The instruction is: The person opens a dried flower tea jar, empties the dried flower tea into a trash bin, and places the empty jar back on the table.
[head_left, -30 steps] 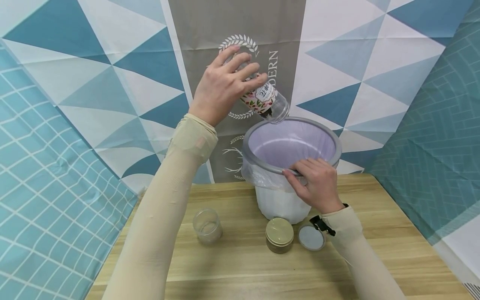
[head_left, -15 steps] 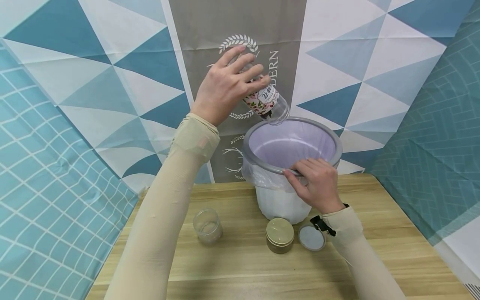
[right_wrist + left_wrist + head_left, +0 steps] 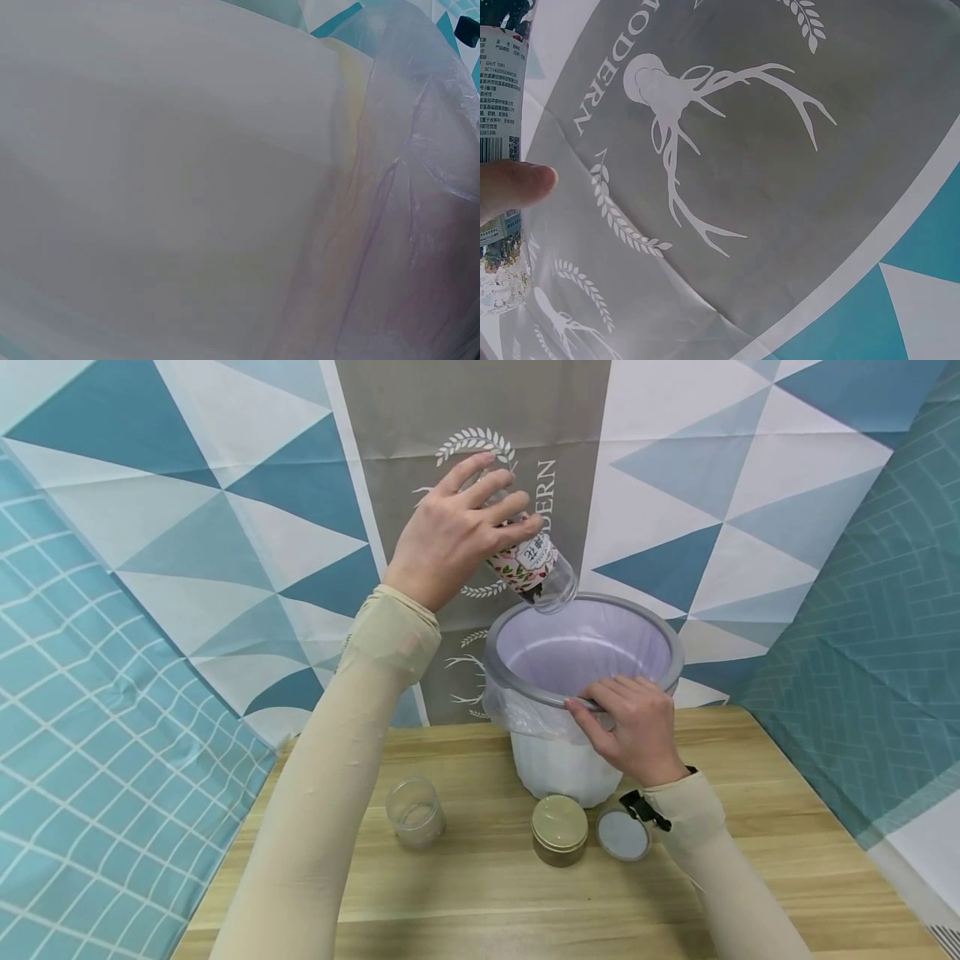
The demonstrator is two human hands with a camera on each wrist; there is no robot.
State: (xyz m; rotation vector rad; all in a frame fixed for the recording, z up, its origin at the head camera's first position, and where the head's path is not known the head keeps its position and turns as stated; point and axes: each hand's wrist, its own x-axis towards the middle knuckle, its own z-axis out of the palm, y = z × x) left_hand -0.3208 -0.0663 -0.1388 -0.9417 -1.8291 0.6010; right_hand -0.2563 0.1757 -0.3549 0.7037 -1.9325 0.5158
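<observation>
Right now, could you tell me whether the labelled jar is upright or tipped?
Tipped: the left hand holds the jar slanted, its open mouth down over the bin.

Head cam: high, facing fwd and down over wooden table (image 3: 480, 893) toward patterned backdrop (image 3: 225, 485), mid-range. Left wrist cam: very close, aimed past labelled jar (image 3: 499, 90) at backdrop's deer print; both shared w/ head. Right wrist cam: pressed against white bin (image 3: 165, 187) wall and liner; shared w/ head.
</observation>
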